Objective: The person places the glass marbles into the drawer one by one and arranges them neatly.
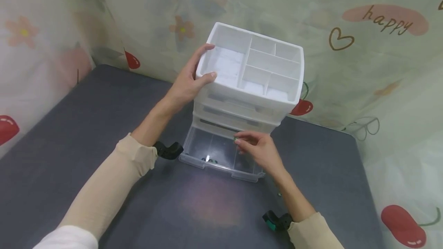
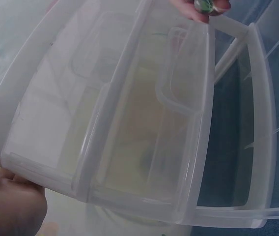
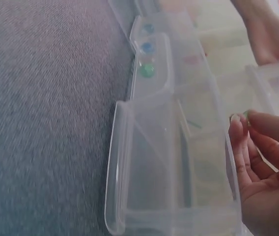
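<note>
A white drawer organizer (image 1: 249,97) stands tilted in the head view, its lowest clear drawer (image 1: 221,170) pulled out. My left hand (image 1: 187,82) grips the organizer's left top edge, thumb on the front rim. Over the open drawer, my right hand (image 1: 257,150) pinches a green marble (image 1: 236,139) between thumb and fingertips; the marble (image 2: 204,5) also shows in the left wrist view. Several marbles lie along the drawer's front wall, among them a blue marble (image 3: 147,47) and a green marble (image 3: 147,70) in the right wrist view.
A small greenish marble (image 1: 279,194) lies on the dark table (image 1: 138,203) beside my right forearm. The organizer's top tray (image 1: 225,64) is split into several compartments. A patterned curtain (image 1: 270,3) hangs behind the table, with a thin cable (image 1: 367,128) near its right back corner.
</note>
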`<control>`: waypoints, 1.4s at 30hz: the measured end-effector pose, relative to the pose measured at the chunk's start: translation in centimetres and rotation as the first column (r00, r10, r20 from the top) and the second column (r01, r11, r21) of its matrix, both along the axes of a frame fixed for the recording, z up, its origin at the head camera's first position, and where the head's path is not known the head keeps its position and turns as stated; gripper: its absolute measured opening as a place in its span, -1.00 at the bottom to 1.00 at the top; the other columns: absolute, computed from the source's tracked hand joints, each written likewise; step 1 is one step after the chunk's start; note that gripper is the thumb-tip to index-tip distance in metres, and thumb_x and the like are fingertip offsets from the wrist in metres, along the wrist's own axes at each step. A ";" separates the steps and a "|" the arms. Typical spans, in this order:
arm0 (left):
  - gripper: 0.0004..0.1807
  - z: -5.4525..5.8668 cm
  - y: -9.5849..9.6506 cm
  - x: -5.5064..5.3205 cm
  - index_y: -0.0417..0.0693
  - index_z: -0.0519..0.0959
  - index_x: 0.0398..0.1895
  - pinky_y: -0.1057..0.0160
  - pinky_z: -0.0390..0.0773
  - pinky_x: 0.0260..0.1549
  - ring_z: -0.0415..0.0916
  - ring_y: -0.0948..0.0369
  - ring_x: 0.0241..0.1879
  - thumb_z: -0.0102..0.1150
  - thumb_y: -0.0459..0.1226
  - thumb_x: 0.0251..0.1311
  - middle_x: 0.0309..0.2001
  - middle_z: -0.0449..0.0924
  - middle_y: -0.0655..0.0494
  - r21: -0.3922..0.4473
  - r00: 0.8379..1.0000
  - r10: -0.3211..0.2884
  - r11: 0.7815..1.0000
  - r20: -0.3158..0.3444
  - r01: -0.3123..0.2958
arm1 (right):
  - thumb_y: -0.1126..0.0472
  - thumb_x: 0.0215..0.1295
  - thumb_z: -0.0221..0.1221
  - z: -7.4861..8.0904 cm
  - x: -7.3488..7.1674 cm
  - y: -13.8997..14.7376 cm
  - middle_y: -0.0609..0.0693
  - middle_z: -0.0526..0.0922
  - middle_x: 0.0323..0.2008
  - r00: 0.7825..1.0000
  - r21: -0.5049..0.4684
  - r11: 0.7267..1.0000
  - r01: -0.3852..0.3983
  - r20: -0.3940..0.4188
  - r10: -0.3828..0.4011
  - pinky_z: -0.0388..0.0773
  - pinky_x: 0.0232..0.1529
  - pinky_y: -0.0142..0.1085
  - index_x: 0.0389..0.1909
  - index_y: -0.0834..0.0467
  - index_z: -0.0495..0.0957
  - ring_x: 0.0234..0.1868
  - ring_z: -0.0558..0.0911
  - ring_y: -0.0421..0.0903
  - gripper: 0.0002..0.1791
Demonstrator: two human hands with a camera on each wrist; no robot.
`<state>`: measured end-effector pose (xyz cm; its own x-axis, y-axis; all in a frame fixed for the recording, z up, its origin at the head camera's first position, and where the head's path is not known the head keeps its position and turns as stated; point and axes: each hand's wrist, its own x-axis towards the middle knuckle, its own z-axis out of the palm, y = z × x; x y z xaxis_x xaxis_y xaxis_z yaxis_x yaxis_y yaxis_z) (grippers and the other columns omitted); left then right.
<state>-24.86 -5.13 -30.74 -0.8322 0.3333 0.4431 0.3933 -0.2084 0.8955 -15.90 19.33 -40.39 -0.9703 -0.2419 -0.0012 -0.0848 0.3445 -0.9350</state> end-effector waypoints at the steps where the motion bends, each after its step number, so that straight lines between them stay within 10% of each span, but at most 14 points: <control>1: -0.35 0.0 0.1 0.0 -0.08 0.05 0.33 0.19 0.37 -0.18 0.22 -0.05 0.03 0.01 -0.44 0.19 0.23 0.06 -0.18 -0.005 1.000 0.002 1.000 0.003 -0.002 | 0.16 0.13 0.24 0.0 -0.1 -0.2 0.13 0.65 -0.32 1.000 -0.004 1.000 0.000 0.010 0.000 0.54 -0.33 -0.12 -0.15 0.22 0.60 -0.39 0.63 0.04 -0.71; 42: -0.35 0.1 -0.1 -0.2 0.01 0.08 0.33 0.16 0.35 -0.17 0.22 0.01 0.03 0.04 -0.40 0.19 0.23 0.08 -0.11 -0.028 1.000 0.014 1.000 0.018 -0.013 | 0.36 0.09 0.24 -3.8 -3.6 -6.4 0.19 0.66 -0.43 0.957 -0.057 0.998 -0.023 0.288 0.038 0.56 -0.38 -0.26 -0.19 0.35 0.60 -0.43 0.66 -0.01 -0.76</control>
<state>-25.03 -5.25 -30.65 -0.8446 0.3343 0.4181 0.3792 -0.1777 0.9081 -19.54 12.97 -44.15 -0.9226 -0.2783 -0.2672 0.1823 0.2960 -0.9376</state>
